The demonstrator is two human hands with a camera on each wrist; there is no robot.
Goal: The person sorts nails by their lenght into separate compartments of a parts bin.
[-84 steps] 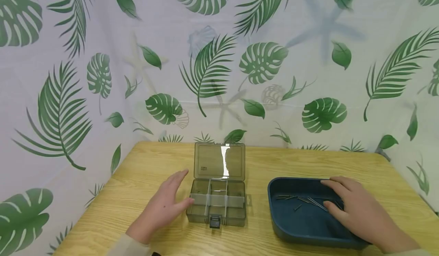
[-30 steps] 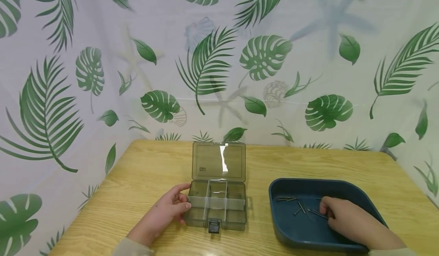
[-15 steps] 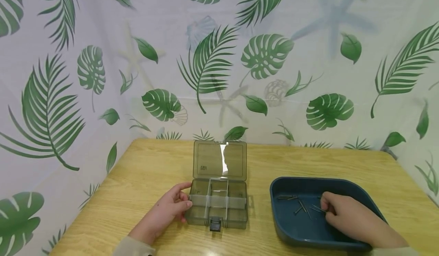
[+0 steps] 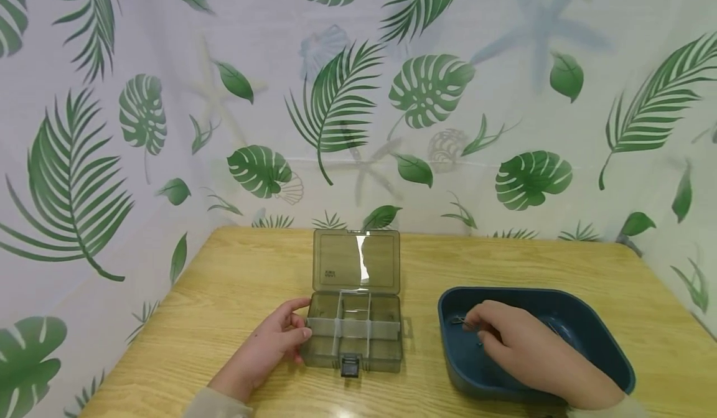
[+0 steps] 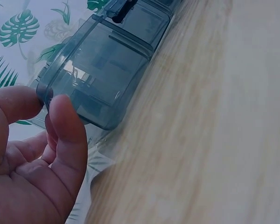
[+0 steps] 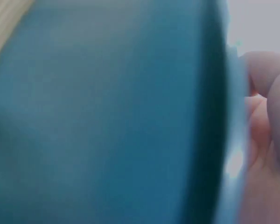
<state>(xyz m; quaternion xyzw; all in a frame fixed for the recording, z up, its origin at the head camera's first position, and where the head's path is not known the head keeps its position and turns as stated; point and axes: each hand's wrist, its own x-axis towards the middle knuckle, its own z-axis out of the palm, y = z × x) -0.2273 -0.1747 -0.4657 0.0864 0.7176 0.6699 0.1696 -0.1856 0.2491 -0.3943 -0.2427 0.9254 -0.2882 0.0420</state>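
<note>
My left hand [image 4: 271, 346] holds the left side of a smoky, see-through compartment box [image 4: 383, 364], thumb in front. Close up in the left wrist view, thumb and index finger pinch the corner of the box [image 5: 98, 79]. Its lid [image 4: 336, 259] stands raised at the back, and thin dividers split the inside. My right hand [image 4: 526, 349] is over the dark blue tray [image 4: 470, 385], fingers bent downward near its left end. Thin metal nails [image 4: 457, 320] lie right at those fingertips. I cannot tell whether the fingers grip any. In the right wrist view the tray wall [image 6: 107, 112] hides the fingertips.
Both containers stand on a wood-grain table [image 4: 241, 269], the box left of the tray with a strip of tabletop between. The box's front latch [image 4: 350, 366] hangs down. A leaf-printed cloth [image 4: 358, 94] closes off the back and sides.
My left hand came onto the box's side and has stayed there. My right hand first curled over nails mid-tray, then moved left within the tray toward the nails at its left end.
</note>
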